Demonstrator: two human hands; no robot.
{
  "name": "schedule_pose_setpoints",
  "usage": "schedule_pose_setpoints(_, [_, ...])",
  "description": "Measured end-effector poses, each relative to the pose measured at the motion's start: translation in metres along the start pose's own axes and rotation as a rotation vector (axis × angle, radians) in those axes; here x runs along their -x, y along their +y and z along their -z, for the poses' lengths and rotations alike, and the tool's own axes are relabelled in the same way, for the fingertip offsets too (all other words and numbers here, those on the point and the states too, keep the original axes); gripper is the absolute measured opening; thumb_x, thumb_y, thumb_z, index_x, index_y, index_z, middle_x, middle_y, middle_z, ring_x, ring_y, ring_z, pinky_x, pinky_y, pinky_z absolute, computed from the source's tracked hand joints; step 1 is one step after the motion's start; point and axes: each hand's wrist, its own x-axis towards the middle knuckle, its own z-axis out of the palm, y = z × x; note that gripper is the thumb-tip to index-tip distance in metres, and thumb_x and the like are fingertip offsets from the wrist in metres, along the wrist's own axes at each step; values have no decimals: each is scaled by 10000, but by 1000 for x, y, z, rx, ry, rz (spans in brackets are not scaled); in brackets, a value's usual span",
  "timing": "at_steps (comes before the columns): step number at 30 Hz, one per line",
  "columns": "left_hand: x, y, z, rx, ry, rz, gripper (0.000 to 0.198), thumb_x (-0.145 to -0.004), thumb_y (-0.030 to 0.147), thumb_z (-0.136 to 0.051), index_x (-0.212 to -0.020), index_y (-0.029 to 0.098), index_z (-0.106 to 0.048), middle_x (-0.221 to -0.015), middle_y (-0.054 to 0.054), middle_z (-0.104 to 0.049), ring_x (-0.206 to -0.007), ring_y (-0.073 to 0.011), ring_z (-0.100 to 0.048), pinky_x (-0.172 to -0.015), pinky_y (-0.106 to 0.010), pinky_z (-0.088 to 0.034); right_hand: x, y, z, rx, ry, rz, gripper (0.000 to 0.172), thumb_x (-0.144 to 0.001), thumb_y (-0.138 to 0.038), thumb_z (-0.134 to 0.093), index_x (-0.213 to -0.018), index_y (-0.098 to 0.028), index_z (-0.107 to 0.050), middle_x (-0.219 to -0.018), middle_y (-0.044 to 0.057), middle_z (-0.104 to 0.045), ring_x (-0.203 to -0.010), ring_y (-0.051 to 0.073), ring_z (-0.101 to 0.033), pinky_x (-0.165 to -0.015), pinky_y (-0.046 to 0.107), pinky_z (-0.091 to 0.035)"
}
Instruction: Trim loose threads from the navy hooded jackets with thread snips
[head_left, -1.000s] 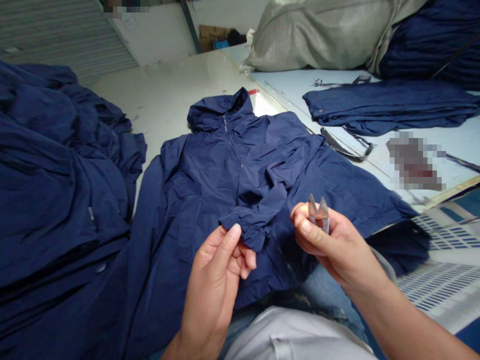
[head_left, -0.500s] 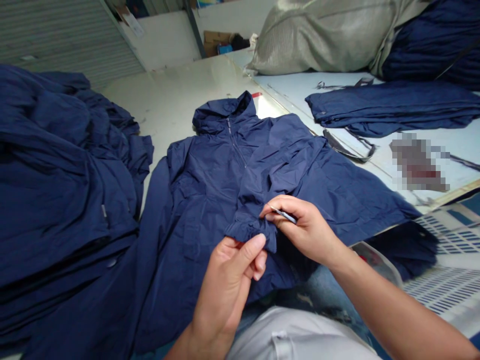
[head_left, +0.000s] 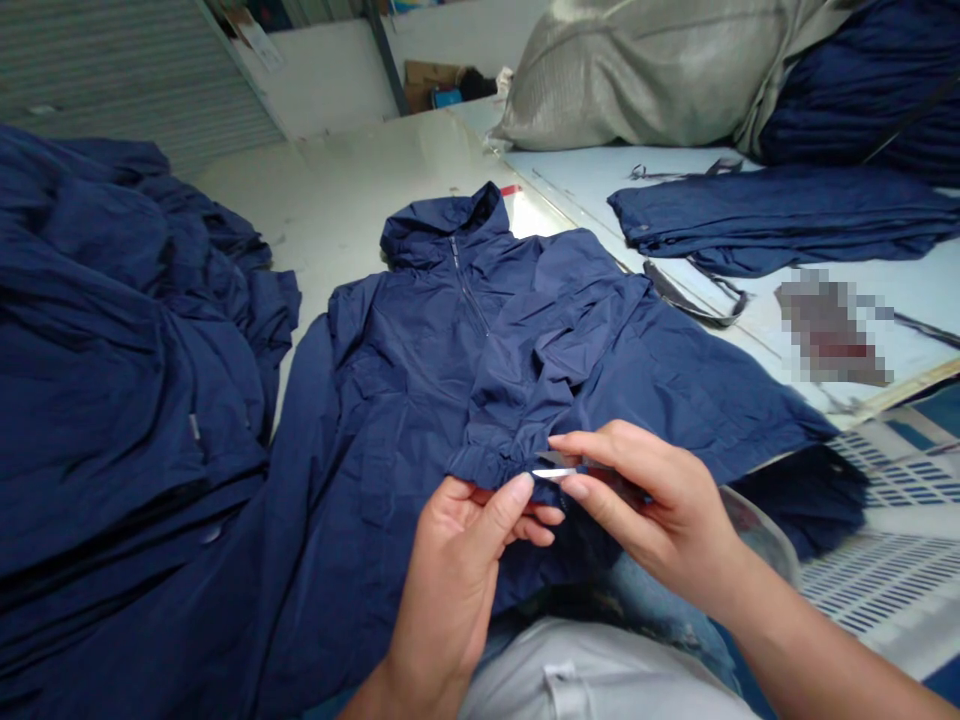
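My left hand (head_left: 450,570) is nearly closed, thumb and fingers pinching the gathered cuff (head_left: 480,465) of a navy hooded jacket (head_left: 405,400) that lies spread on a pale work table (head_left: 352,170), its sleeve folded across the chest. My right hand (head_left: 645,510), curled almost shut, holds small metal thread snips (head_left: 553,472) with their tips at the cuff's edge. The thin, nylon-like cloth looks light, soft and slippery, so the thick elastic gather seems the surest place to grip, rather than the loose panels. A pile of matching navy garments (head_left: 112,350) lies just to my left.
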Motion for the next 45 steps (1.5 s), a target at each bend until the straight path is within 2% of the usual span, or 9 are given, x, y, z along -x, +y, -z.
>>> schedule_pose_setpoints(8, [2,-1,2,0,-16,-11,63,-797,162,-740,-854,135,-736,-779,-41,-772,-588,-108,-676,-574,-182,-580,-1,4,-3,49,48,144,234,-897,-160,-673,-1130,-140,-666,-882,62,-720,-721,123,-648,-647,221,-497])
schedule_pose_setpoints(33, [3,0,2,-52,17,32,131,-760,208,-770,-853,125,-731,-752,-49,-763,-586,-128,-677,-577,-203,-577,-6,2,-4,53,80,167,160,-908,-170,-657,-1058,-143,-708,-794,67,-724,-662,132,-664,-602,229,-507])
schedule_pose_setpoints(36, [3,2,2,-63,22,39,150,-756,221,-771,-853,118,-722,-744,-60,-763,-588,-135,-674,-583,-213,-573,-5,3,-3,-3,103,116,148,-904,-165,-657,-1040,-173,-716,-785,40,-722,-655,121,-657,-605,217,-506])
schedule_pose_setpoints(39, [2,3,1,-85,25,42,153,-764,235,-767,-850,119,-715,-692,-54,-749,-587,-139,-667,-591,-217,-565,-6,3,-2,-62,185,-40,146,-901,-228,-667,-1037,-209,-717,-828,30,-725,-689,129,-657,-602,215,-506])
schedule_pose_setpoints(41, [1,2,1,-101,18,36,147,-777,236,-759,-862,124,-717,-717,-55,-754,-607,-140,-668,-607,-222,-565,-8,1,-3,-108,195,-122,208,-861,-302,-717,-1052,-218,-711,-879,39,-729,-721,147,-667,-607,225,-513])
schedule_pose_setpoints(43, [1,0,2,-104,-2,24,144,-780,233,-759,-879,135,-722,-778,-56,-766,-638,-138,-670,-617,-221,-564,-13,-3,-5,-164,117,-138,271,-797,-316,-780,-1041,-218,-714,-856,32,-719,-706,147,-658,-605,225,-510])
schedule_pose_setpoints(45, [1,-2,3,-108,-21,14,135,-768,232,-773,-856,141,-727,-769,-49,-765,-639,-134,-669,-614,-212,-557,-19,-6,-10,-220,13,-118,182,-791,-254,-777,-959,-208,-723,-762,9,-686,-639,124,-621,-572,209,-481])
